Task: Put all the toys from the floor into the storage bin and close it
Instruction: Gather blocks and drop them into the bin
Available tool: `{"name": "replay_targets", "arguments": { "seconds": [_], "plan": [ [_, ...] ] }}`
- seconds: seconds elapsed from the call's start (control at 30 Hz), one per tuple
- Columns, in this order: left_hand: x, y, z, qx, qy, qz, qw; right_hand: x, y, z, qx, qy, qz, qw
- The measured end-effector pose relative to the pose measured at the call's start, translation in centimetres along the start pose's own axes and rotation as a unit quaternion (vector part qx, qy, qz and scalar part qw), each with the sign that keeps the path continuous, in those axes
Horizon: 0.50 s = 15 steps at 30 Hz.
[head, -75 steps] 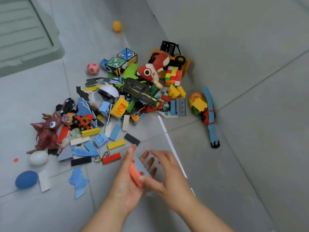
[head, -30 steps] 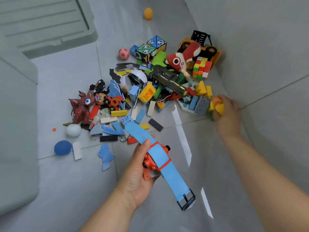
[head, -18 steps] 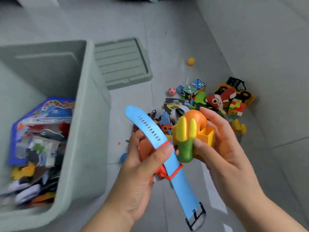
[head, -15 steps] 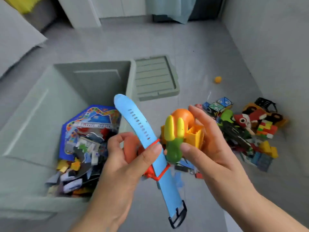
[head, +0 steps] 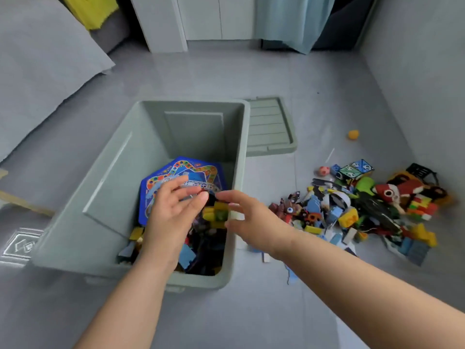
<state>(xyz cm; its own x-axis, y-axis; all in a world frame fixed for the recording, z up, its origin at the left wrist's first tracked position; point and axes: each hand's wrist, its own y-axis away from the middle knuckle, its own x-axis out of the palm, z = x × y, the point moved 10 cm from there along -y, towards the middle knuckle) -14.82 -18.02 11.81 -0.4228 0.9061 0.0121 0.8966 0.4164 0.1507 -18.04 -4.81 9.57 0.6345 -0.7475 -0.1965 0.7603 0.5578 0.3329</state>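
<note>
Since half a second ago, both hands have been carried over the open storage bin (head: 240, 152), and the blue toy watch and the orange-and-yellow toy are no longer held. The left hand (head: 173, 212) is spread with loose fingers over the bin's contents and grips nothing; the right hand (head: 247, 219) is likewise opened, fingers apart, just above the bin's right rim. A yellow-and-green toy (head: 217, 214) is seen between the two hands, blurred, apparently dropping into the bin. A blue game board (head: 181, 172) is propped against the far side inside. The lid (head: 269, 127) lies on the floor behind the bin's right corner, and the toy pile (head: 364, 210) remains at the right, with an orange ball (head: 353, 134) set apart farther off. A release this near the rim could let a piece bounce out onto the floor. The propped board may also be found to keep the lid from being seated, and the stray ball could be overlooked.
</note>
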Motion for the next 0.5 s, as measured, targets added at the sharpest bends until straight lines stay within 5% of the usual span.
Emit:
{"name": "replay_targets", "arguments": {
  "seconds": [0.1,0.2,0.33,0.5],
  "plan": [
    [8.9,3.8,1.5,-0.011,0.086,0.178,0.980,-4.7,4.6,-6.2,0.048,-0.025,-0.011,0.998],
    [17.6,8.3,8.4,-0.138,0.105,0.304,0.937,-10.4,9.3,-16.0,0.141,-0.041,-0.072,0.986],
    [21.2,9.4,19.5,-0.232,0.021,0.285,0.930,-14.7,12.8,-27.5,0.230,-0.054,-0.176,0.956],
    [20.0,8.1,28.8,-0.273,-0.074,0.240,0.929,-17.2,10.2,-34.9,0.256,0.172,-0.243,0.920]
  ]
}}
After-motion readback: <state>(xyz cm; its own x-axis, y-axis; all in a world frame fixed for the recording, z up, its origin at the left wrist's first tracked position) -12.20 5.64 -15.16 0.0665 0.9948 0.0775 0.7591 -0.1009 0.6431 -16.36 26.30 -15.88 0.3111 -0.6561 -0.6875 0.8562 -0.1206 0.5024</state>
